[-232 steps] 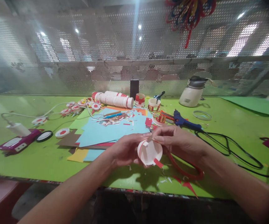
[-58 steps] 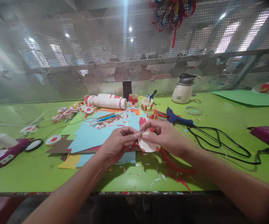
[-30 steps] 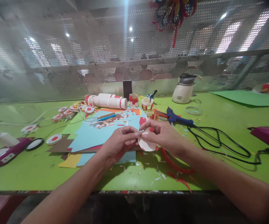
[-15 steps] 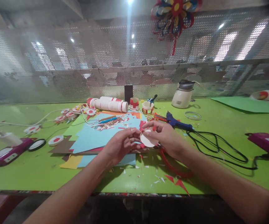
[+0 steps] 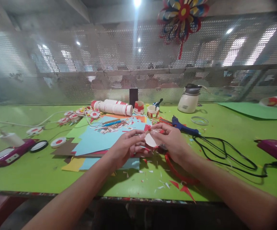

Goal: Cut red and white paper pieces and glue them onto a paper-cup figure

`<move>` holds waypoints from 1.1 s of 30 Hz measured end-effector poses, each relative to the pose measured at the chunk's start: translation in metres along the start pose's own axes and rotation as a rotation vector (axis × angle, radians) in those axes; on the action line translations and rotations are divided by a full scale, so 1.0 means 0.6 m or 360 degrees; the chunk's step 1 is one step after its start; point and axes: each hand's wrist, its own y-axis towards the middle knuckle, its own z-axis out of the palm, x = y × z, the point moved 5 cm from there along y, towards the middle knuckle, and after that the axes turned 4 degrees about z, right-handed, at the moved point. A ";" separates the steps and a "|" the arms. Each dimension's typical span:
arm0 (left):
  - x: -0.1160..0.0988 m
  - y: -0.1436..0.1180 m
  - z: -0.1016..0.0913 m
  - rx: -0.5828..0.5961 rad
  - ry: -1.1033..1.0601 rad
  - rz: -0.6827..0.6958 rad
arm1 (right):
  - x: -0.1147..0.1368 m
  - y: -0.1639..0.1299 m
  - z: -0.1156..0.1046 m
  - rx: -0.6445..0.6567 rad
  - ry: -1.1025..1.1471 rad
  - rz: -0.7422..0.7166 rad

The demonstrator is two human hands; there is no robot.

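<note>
Between my two hands is a small white paper disc [image 5: 151, 140], tilted over the table, with red paper bits [image 5: 147, 127] at its upper edge. My right hand [image 5: 173, 140] pinches the disc's right side between thumb and fingers. The thumb of my left hand [image 5: 127, 146] meets its left edge, the fingers curled behind and below. Just under my right hand lies a red curved handle [image 5: 177, 171], partly hidden by the wrist. Stacked coloured paper [image 5: 97, 140] lies beyond my left hand, with a blue pen [image 5: 111, 123] and paper scraps on it.
A blue glue gun [image 5: 184, 126] with a black cord is right of my hands. Behind stand paper rolls [image 5: 115, 108], a small cup [image 5: 153, 111] and a white jug [image 5: 188, 100]. Purple power strips [image 5: 11, 153] lie left and right. Red-and-white discs [image 5: 58, 142] are at left.
My left thumb has come onto the disc's left edge. The disc has shifted slightly left and up and turned a little. The view has moved slightly.
</note>
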 end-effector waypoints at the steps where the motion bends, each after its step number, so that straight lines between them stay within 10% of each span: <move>1: -0.002 0.000 -0.001 -0.0020 0.0043 0.0018 | 0.000 -0.001 -0.001 -0.0009 -0.0003 -0.0019; 7: -0.010 0.003 -0.005 -0.0077 0.0420 0.0282 | -0.003 0.002 -0.002 -0.0061 -0.0107 -0.0176; 33: -0.005 0.015 -0.027 -0.0176 0.0470 0.0222 | -0.009 0.000 0.013 0.0330 -0.0276 0.0045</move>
